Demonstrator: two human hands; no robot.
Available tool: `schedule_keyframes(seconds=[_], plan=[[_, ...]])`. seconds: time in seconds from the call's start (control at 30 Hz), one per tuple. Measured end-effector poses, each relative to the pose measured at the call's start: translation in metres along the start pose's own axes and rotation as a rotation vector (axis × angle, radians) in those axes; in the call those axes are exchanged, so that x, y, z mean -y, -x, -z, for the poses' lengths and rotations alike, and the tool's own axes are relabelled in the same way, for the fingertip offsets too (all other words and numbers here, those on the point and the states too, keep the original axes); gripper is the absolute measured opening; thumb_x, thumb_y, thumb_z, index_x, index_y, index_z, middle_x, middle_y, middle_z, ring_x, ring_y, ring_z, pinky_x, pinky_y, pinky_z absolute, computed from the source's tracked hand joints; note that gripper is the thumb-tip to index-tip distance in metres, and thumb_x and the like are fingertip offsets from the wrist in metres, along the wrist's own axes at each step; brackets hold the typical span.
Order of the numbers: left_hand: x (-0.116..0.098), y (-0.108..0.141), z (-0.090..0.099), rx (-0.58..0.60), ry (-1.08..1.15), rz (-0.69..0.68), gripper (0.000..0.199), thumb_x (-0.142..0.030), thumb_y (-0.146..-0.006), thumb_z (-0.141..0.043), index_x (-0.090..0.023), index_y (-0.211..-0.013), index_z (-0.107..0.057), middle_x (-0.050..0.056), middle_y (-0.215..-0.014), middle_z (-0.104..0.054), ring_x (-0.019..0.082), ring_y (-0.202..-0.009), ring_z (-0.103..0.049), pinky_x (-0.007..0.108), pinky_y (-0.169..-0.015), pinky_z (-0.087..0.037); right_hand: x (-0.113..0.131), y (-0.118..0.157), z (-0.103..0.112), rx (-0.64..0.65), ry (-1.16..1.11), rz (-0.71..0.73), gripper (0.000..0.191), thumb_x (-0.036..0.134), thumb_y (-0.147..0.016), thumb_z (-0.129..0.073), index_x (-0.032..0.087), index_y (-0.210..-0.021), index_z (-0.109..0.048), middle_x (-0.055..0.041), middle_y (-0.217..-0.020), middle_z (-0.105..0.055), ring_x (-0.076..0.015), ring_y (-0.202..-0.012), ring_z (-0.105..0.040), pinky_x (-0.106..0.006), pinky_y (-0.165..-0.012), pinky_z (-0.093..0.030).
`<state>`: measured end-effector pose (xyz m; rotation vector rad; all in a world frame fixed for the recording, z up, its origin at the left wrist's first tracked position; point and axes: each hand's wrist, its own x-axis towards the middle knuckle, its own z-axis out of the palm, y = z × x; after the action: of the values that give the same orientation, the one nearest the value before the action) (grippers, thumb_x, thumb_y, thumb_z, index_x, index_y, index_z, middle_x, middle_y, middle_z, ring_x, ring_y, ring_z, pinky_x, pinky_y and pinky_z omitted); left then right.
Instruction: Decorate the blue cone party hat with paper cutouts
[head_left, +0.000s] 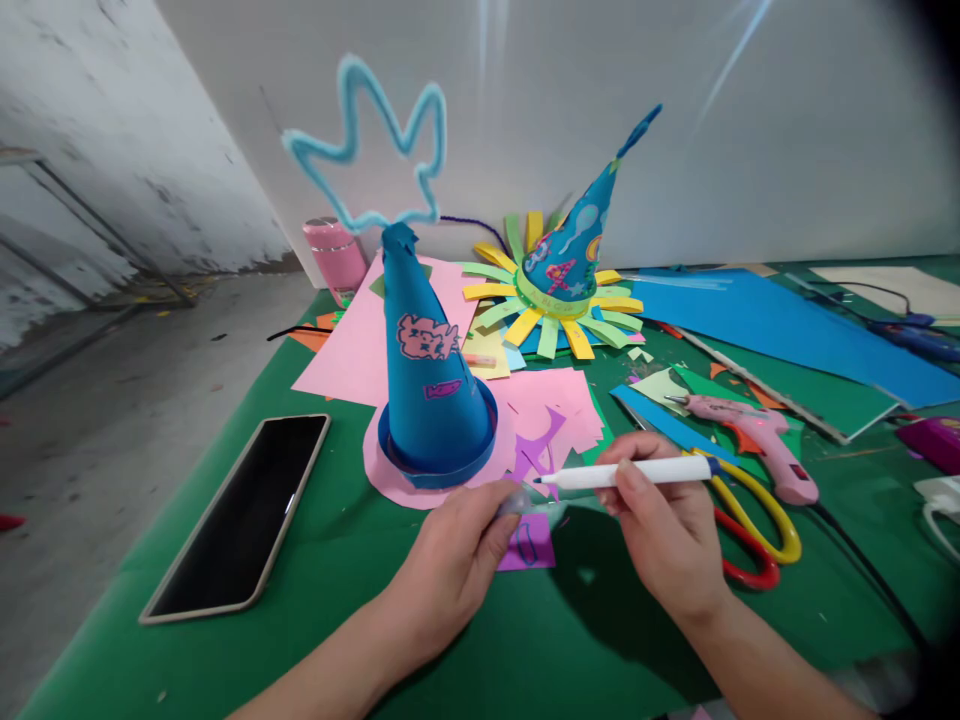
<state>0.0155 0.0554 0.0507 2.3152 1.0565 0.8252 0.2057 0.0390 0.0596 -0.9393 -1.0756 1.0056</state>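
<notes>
My right hand (664, 530) grips a white marker (637, 472) level above the table, its dark tip bare and pointing left. Between the thumb and fingers of my left hand (469, 560) is a small greyish, see-through piece (514, 503) that looks like the marker's cap. Below it lies a purple paper piece (536, 550) with a rounded outline drawn in blue, partly covered by my left hand. Just beyond stands a blue cone hat (424, 400) on a pink round base, with a pink drawn cutout on its side and a light-blue pipe-cleaner shape (351, 150) on top.
A phone (240, 515) lies at left. Scissors (757, 520) and a pink glue gun (750, 430) with a cable lie at right. Behind are a second cone hat (566, 250) with yellow and green strips, a pink bottle (335, 260) and a blue sheet (765, 315).
</notes>
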Motion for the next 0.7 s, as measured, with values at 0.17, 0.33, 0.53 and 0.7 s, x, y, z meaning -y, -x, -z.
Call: schedule_keyframes(seconds=[0.17,0.33,0.53,0.7], plan=[[0.005,0.006,-0.003,-0.017,-0.037,-0.051,0.020,-0.023,-0.091,-0.036,-0.021,-0.108,-0.046,0.002,-0.084,-0.062,0.015,-0.071,-0.057,0.025,-0.062,-0.046,-0.006,0.005,0.001,0.057,0.009,0.019,0.006,0.025,-0.087,-0.052,0.024,-0.084,-0.057,0.0023,-0.067,-0.051,-0.0102,-0.057,-0.046,-0.021,-0.051,-0.037],[0.005,0.003,-0.002,0.013,-0.053,-0.065,0.017,-0.023,-0.092,-0.036,-0.022,-0.106,-0.045,0.001,-0.080,-0.061,0.015,-0.067,-0.055,0.025,-0.060,-0.044,-0.006,0.005,0.001,0.104,0.040,0.008,0.007,0.024,-0.087,-0.051,0.023,-0.082,-0.057,0.0032,-0.064,-0.050,-0.0096,-0.054,-0.043,-0.020,-0.049,-0.037],[0.005,0.006,-0.003,0.002,-0.117,-0.133,0.019,-0.022,-0.092,-0.033,-0.019,-0.105,-0.047,0.003,-0.075,-0.059,0.016,-0.063,-0.053,0.026,-0.056,-0.044,-0.007,0.011,-0.007,0.168,0.072,-0.127,0.003,0.024,-0.085,-0.056,0.025,-0.082,-0.057,0.0050,-0.062,-0.052,-0.0064,-0.053,-0.047,-0.014,-0.049,-0.040],[-0.002,0.008,0.003,0.006,-0.155,-0.195,0.017,-0.019,-0.091,-0.033,-0.016,-0.103,-0.046,0.004,-0.072,-0.059,0.015,-0.061,-0.055,0.025,-0.056,-0.046,-0.011,0.018,-0.008,0.141,-0.030,-0.175,0.002,0.025,-0.083,-0.059,0.025,-0.082,-0.057,0.0056,-0.062,-0.055,-0.0055,-0.053,-0.051,-0.013,-0.051,-0.044]])
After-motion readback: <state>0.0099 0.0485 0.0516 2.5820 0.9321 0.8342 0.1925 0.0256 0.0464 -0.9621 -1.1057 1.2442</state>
